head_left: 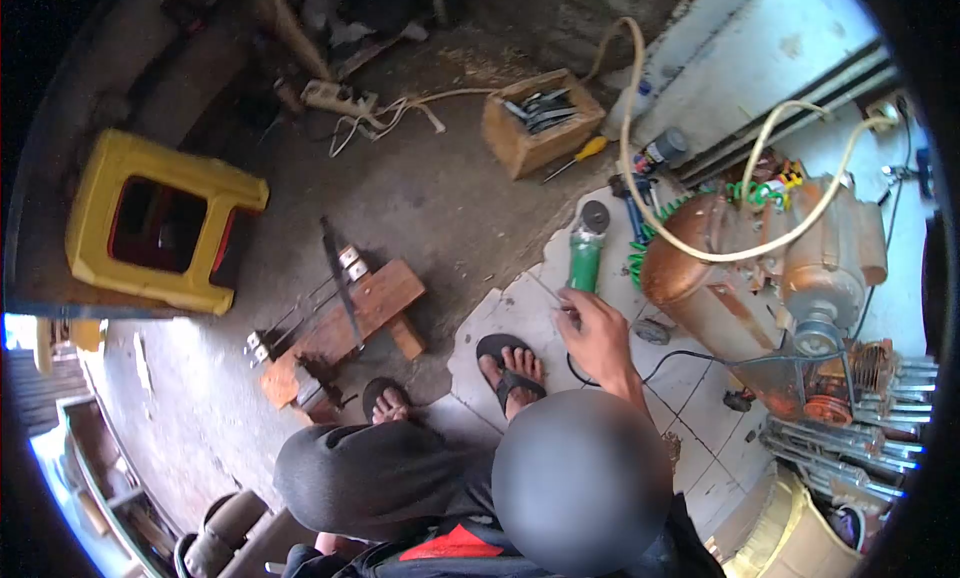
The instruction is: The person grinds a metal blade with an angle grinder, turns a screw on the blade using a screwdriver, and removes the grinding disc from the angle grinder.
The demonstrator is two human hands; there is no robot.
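My right hand (597,340) is over the white floor tiles, its fingers curled and pinched together. A thin pale line runs up-left from the fingertips, too fine to tell whether it is held. Just beyond the hand lies a green angle grinder (586,250) with a dark disc. My left hand is not visible; only a small patch of skin shows at the bottom, beside the dark cloth over my leg. To the left, a reddish wooden block (352,323) lies on the floor with a dark metal bar across it.
A yellow stool (88,218) is at the left. Behind stand a wooden box (512,150) of metal pieces and a yellow screwdriver (590,148). A rusty compressor (690,268) with a pale hose is at the right, near metal rods (835,458). A blurred round patch hides the lower middle.
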